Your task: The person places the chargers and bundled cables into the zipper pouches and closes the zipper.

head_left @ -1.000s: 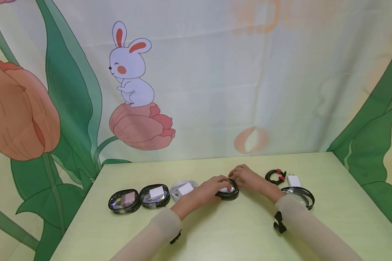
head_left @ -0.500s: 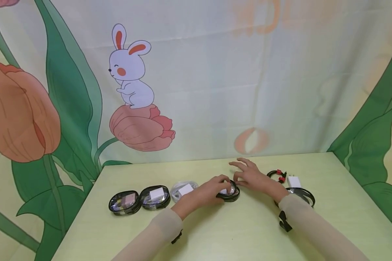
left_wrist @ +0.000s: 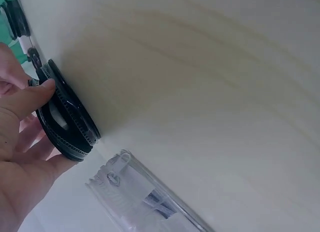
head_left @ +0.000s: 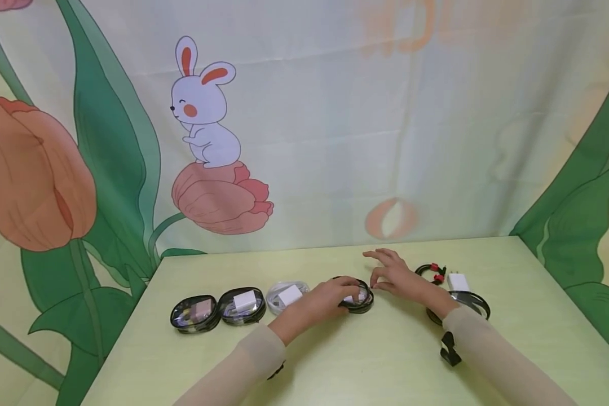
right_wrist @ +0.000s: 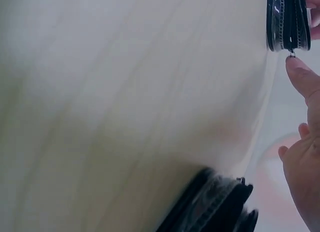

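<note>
Between my two hands, at centre of the pale green tabletop (head_left: 385,361), lies a small round black zip pouch w/ a clear window (head_left: 357,295). My left hand (head_left: 330,298) rests on it from the left side, fingers curled over its near-left rim and top; the left wrist view shows thumb and fingers pinching the pouch edge (left_wrist: 67,119) w/ the zip track facing out. My right hand (head_left: 393,275) sits just to the pouch's right, not gripping: fingers spread and relaxed, thumb tip close to the right rim. In the right wrist view the thumb (right_wrist: 302,74) is right beside the tiny metal zip pull (right_wrist: 290,54); touching or a hair apart, can't tell.

Key relation: the pouch lies flat, directly left of my right hand, zip pull on the side facing that hand, so the right is nearer the pull while the left steadies the body.

Left of the pouch, in a row: a clear round pouch w/ a white block inside (head_left: 286,295), then two more black round pouches (head_left: 241,305) (head_left: 193,313). Right of my right hand: a coiled black cable w/ red ends (head_left: 430,273), a white plug adapter (head_left: 457,281), and an open black round pouch (head_left: 474,304) behind my sleeve.
</note>
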Tool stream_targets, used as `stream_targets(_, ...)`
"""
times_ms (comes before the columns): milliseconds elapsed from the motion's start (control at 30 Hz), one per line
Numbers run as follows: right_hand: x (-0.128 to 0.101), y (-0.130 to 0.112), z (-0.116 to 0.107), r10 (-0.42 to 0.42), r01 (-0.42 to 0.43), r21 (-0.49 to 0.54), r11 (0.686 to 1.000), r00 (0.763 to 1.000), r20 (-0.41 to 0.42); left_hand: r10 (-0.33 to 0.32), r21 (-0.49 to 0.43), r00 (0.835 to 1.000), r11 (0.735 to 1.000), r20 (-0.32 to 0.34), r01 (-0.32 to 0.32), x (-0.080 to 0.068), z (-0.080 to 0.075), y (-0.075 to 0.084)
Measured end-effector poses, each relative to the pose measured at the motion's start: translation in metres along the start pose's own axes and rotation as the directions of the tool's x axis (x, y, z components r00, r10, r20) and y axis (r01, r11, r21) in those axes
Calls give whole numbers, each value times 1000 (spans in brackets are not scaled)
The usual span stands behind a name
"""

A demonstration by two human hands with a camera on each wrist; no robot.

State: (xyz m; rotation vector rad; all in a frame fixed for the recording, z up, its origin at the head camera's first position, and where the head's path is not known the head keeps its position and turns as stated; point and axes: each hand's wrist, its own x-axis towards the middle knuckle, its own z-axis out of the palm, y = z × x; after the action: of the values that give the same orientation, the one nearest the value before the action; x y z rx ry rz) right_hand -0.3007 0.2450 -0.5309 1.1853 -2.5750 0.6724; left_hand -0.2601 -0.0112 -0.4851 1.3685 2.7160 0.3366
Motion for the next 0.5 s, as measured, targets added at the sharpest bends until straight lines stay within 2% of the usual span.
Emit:
stream_targets(167, -4, 0, -2, -19, 18, 63, 998, 1000, 13, -9, 37, 1000, 999, 16, 9, -4, 4, -2)
stream_targets(333, -3, -2, -3, 58, -62, 101, 993, 997, 41, 51, 80, 999, 995, 20, -52, -8, 5, -6)
stream_targets(500, -7, -3, -6, 73, -84, 119, 989, 993, 94, 122, 213, 992, 969, 42, -128, -9, 5, -8)
